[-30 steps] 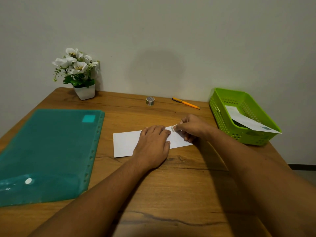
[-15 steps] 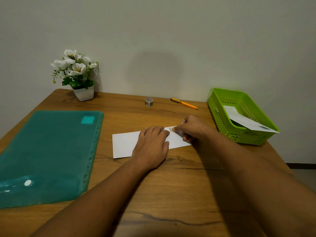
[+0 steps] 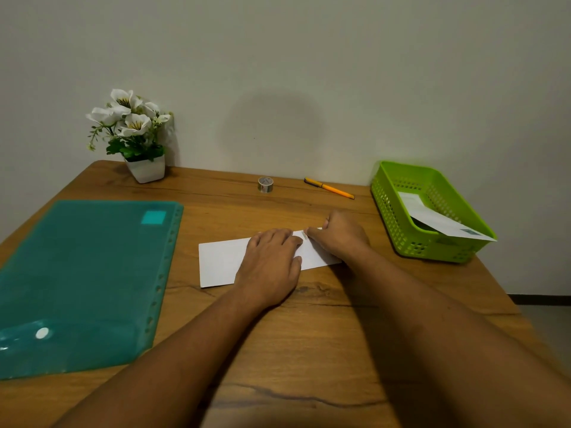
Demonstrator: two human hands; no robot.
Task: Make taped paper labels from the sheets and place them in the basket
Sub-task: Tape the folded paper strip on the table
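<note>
A folded white paper strip (image 3: 222,264) lies on the wooden table in the middle. My left hand (image 3: 272,264) rests flat on it, fingers straight, holding it down. My right hand (image 3: 340,234), fingers curled, holds a small piece of tape (image 3: 304,234) down at the strip's top edge, right beside my left fingertips. The green basket (image 3: 389,208) stands at the right and holds one taped paper label (image 3: 432,219), which sticks out over its near rim. A small tape roll (image 3: 265,184) stands at the back of the table.
A teal plastic folder (image 3: 83,279) covers the table's left side. An orange pen (image 3: 329,188) lies at the back near the basket. A white pot of flowers (image 3: 136,134) stands in the back left corner against the wall.
My right hand has brought the tape piece down from just above the strip's edge onto the paper. My left hand stays flat on the strip.
</note>
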